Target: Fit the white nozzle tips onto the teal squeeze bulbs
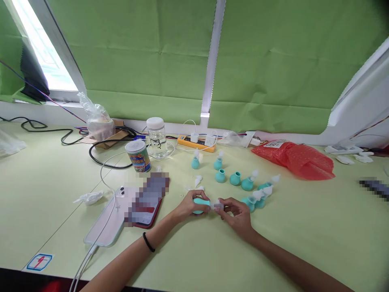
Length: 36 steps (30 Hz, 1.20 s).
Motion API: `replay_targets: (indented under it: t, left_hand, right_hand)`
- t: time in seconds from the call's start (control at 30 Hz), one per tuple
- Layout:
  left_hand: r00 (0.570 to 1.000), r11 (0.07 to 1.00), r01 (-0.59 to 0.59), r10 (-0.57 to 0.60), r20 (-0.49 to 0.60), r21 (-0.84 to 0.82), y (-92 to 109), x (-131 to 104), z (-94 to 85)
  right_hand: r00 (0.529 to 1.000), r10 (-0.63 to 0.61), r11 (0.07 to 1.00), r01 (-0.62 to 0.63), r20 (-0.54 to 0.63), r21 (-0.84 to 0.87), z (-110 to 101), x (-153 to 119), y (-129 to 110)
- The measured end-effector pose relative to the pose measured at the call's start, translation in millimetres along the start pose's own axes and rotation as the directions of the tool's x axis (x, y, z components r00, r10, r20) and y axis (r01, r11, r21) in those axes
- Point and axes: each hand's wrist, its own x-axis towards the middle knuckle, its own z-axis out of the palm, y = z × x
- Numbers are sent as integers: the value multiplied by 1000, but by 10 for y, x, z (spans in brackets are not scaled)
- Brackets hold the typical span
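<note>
Fingers of left hand (189,206) bent around teal bulb (201,201), holding it on its side, with neck toward right hand (238,215). There, in narrow pinch of thumb and fingertips, clear plastic tip (218,205) close at the neck; too small to see whether joined. Left forearm (133,255) and right forearm (285,255) slanting inward, low over table (304,227). Bulb smooth, rounded, partly covered by fingers; tip see-through, whitish. Nearby, other teal bulbs (235,179), some with white tips (254,174).

from head, above hands (186,207) (239,218), facing forward-down across table (334,227) toward blinds (136,52)
</note>
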Motion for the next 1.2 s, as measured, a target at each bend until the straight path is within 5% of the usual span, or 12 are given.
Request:
replay_targets:
  t: [0.33, 0.57, 1.0, 1.2]
  left_hand:
    - [970, 922, -232, 242, 5, 309, -4, 5, -2]
    - [943, 811, -287, 332, 2, 510, -8, -30, 31]
    - [914, 611, -315, 401, 59, 727, 7, -90, 71]
    - [920, 637, -326, 384, 79, 698, 11, -99, 79]
  right_hand:
    - [959, 207, 966, -232, 195, 116, -39, 58, 12]
    - [940, 234, 958, -267, 250, 105, -42, 72, -3]
    - [894, 306, 931, -353, 327, 95, -52, 112, 3]
    - [867, 332, 907, -402, 372, 127, -66, 127, 13]
